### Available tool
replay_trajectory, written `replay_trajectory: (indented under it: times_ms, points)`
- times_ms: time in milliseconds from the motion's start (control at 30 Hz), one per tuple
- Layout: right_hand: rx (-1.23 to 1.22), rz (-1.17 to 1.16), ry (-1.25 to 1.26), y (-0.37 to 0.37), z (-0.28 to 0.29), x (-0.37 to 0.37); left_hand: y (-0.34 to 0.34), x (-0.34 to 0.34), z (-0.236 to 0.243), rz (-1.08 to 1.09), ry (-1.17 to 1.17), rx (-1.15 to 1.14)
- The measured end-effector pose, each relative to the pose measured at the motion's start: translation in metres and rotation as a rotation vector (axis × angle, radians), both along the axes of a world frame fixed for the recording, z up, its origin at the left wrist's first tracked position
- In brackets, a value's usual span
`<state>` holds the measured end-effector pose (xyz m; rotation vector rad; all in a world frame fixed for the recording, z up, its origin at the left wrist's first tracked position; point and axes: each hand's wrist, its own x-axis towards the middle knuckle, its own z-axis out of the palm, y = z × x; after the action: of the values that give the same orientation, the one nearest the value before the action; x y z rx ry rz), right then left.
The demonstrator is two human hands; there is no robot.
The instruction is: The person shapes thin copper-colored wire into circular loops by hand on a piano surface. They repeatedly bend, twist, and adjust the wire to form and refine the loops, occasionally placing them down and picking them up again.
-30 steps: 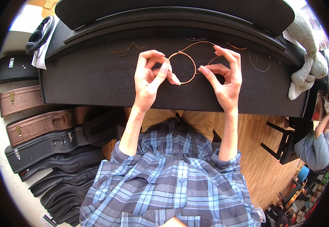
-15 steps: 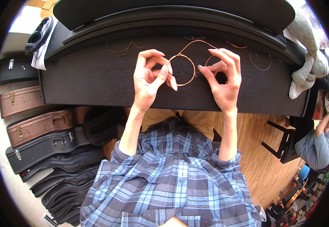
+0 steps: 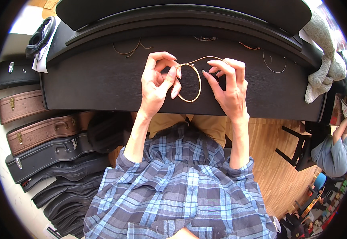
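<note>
Left hand (image 3: 154, 87) pinches wire loop (image 3: 200, 84) at its 10 o'clock | right hand (image 3: 231, 91) at loop's 3 o'clock, thumb and forefinger parted; cannot tell if gripping

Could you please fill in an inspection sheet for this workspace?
Surface: black desk beneath the hands.
Job's things: copper-coloured wire, looped into a ring, running on toward the right hand.
Clutter: loose strands toward the back; headphones at left; grey soft toy at right.
Hands: left hand pinches the wire; right hand's grip unclear.
Cables: none clearly seen.
Surroundings: cases at left; person in grey at right.
</note>
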<state>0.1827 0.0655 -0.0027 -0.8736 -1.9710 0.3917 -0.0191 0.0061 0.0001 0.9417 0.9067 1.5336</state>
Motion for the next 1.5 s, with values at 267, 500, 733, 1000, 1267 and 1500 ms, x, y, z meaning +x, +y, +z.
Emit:
replay_trajectory:
  times_ms: [267, 500, 733, 1000, 1267, 1500]
  points:
    - [-0.337, 0.289, 0.355, 0.005, 0.010, 0.019, 0.003, 0.004, -0.001, 0.157, 0.085, 0.030]
    - [-0.458, 0.251, 0.313, 0.000, 0.014, 0.015, 0.002, 0.006, -0.001, 0.118, 0.123, 0.029]
    - [-0.514, 0.323, 0.300, 0.007, 0.010, 0.022, 0.002, 0.008, -0.003, 0.078, 0.178, 0.047]
    - [-0.322, 0.234, 0.261, 0.012, 0.011, 0.024, 0.003, 0.011, 0.000, -0.029, 0.187, 0.070]
    - [-0.482, 0.330, 0.252, 0.013, 0.001, 0.029, -0.003, 0.011, -0.016, -0.050, 0.355, 0.017]
    - [-0.223, 0.152, 0.387, 0.033, -0.030, 0.018, 0.021, 0.020, -0.023, 0.047, 0.636, -0.007]
